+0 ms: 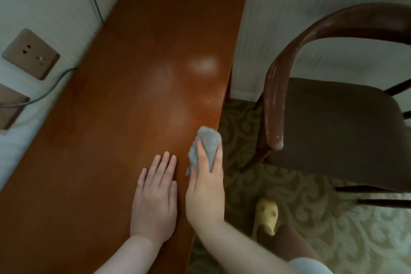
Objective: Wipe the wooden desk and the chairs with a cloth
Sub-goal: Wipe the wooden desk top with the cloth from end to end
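Head view: right hand [205,187] presses cloth [205,147] on desk [133,73]; left hand [154,202] flat.

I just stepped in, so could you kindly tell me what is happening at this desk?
A person is wiping the wooden desk. The right hand holds a grey cloth near the desk's right edge, while the left hand rests flat on the top. A dark wooden chair stands to the right.

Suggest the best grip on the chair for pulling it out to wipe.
Probably grip the chair's near armrest tip from above: the arm curves down to a rounded free end beside the desk, open on every side. The right hand holding the gray cloth is closest.
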A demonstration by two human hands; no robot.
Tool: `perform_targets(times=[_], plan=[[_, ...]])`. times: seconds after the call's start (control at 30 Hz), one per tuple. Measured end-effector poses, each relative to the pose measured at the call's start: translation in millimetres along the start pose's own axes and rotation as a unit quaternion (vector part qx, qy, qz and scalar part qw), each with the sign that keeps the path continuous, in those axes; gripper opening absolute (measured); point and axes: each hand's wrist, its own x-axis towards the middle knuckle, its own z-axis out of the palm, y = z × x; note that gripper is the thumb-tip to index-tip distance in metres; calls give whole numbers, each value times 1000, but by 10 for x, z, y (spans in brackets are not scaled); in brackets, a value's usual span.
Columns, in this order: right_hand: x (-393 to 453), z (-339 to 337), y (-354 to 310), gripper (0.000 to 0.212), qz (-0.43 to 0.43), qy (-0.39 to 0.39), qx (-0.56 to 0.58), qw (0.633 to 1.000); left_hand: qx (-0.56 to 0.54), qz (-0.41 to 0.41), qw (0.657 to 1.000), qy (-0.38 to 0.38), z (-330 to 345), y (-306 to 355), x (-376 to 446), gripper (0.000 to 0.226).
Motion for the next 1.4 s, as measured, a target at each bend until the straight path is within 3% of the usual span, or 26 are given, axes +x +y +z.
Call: perform_targets(times=[0.1, 0.2, 0.37, 0.47, 0.57, 0.63, 0.83, 0.9, 1.0, 1.13, 1.4], plan=[[-197, -16, 30, 63, 8, -36, 10, 999, 10, 8, 1000, 4, 19, -9, -8, 50], [384, -58, 29, 63, 6, 6, 13, 1000, -1, -1, 1000, 25, 2, 9, -40, 49], [872, -121, -4, 61, 38, -9, -43, 998, -21, -25, 999, 42, 30, 4, -332, 47], [127, 0, 68, 71, 0, 6, -49, 999, 0, -28, 1000, 11, 44, -157, -758, 48], [-971, 74, 107, 87, -23, -53, -51, 997, 14, -46, 999, -21, 14, -275, -1160, 51], [-1147, 58, 92, 90, -12, -65, -42, 997, 11, -59, 998, -30, 21, -252, -1310, 52], [71, -90, -19, 67, 71, -81, -42, 993, 8, -68, 997, 17, 49, -184, -1381, 48], [12, -97, -54, 67, 58, -66, -71, 994, 0, -67, 997, 32, 56, -181, -1383, 48], [-738, 29, 30, 72, -5, -48, -87, 995, -9, -62, 997, 45, 76, -189, -1398, 48], [-1519, 44, 161, 72, -38, -126, -75, 988, 2, -50, 997, 53, 100, -205, -1393, 48], [-660, 28, -33, 63, 60, -88, -77, 991, 10, -55, 996, 68, 109, -217, -1393, 47]])
